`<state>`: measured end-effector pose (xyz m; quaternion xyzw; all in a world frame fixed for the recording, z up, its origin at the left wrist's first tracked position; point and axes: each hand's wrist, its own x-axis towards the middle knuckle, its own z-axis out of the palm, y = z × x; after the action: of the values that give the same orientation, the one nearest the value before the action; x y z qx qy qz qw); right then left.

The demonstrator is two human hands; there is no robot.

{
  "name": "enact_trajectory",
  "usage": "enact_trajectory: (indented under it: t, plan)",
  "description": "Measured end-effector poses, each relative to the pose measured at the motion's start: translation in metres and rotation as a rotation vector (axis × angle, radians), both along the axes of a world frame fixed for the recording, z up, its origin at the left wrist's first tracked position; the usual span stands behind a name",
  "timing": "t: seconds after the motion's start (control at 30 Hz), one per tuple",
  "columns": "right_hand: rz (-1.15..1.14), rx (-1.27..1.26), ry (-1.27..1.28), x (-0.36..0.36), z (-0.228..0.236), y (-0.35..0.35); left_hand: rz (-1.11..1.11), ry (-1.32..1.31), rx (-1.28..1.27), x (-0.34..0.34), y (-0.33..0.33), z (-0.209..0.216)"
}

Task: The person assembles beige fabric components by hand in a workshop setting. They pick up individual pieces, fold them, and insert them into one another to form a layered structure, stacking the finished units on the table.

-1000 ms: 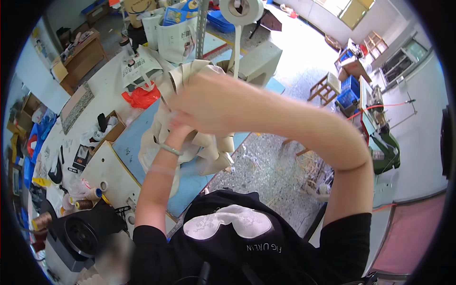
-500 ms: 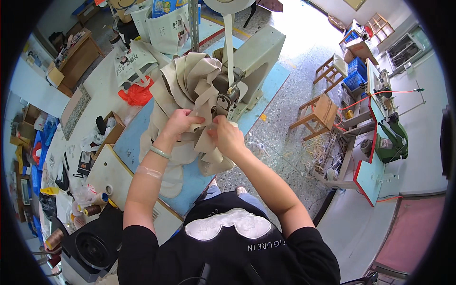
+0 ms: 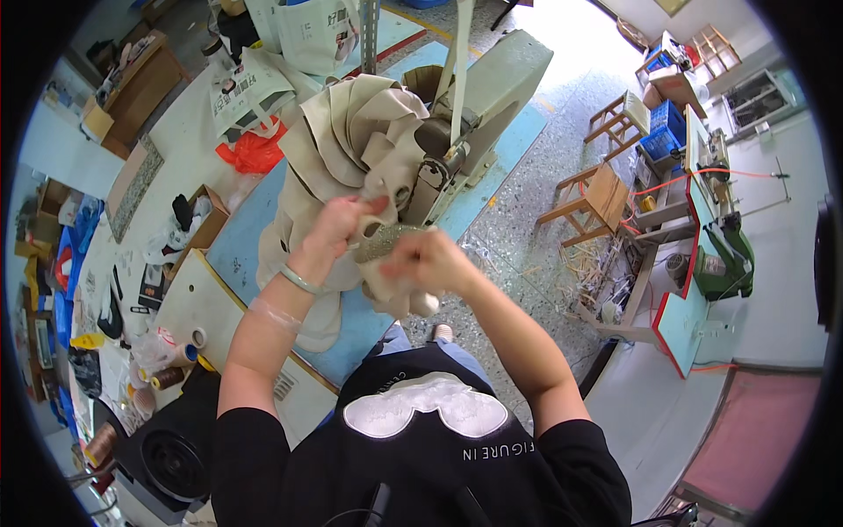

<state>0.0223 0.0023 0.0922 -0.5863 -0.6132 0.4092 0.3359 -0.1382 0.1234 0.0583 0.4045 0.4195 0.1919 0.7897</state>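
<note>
My left hand [image 3: 334, 230] is closed, thumb and fingers pinching a cut beige piece with oval holes [image 3: 372, 227]. My right hand [image 3: 435, 261] is curled just to the right, over a glittery grey-green piece [image 3: 395, 241]; its fingertips are smeared by motion, so its grip is unclear. More beige pieces [image 3: 399, 294] hang below the hands. Beyond them, a large fanned bunch of beige, leather-like pieces [image 3: 351, 132] lies against the sewing machine [image 3: 496, 105], whose head [image 3: 430, 180] is just past my hands. The needle area is hidden.
The machine stands on a light blue tabletop [image 3: 230, 255]. To the left are a red plastic bag [image 3: 253, 147], white carrier bags [image 3: 255, 92], an open cardboard box [image 3: 209, 230] and thread spools [image 3: 167, 378]. Wooden stools [image 3: 597, 206] and a green machine [image 3: 729, 250] are at right.
My right hand has drawn nearer to me and lower, and a glittery face of the material now shows between the hands. The left hand still pinches beige material. The view has shifted slightly.
</note>
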Motion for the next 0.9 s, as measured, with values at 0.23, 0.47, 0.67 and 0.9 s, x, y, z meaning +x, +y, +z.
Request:
enact_trajectory:
  t: [0.23,0.47,0.67,0.9]
  plan:
    - [0.281,0.238,-0.028,-0.009,0.119,-0.049,-0.010,0.063,0.223,-0.018,-0.014,0.014]
    - [0.617,0.356,0.037,-0.059,0.218,0.013,0.651,-0.015,0.831,-0.070,-0.082,0.007]
    - [0.620,0.158,0.114,-0.151,0.276,0.067,0.865,-0.292,-0.063,-0.131,-0.239,-0.087]
    - [0.601,0.561,-0.184,-0.243,0.202,0.118,-0.173,1.228,0.362,-0.207,-0.462,-0.136]
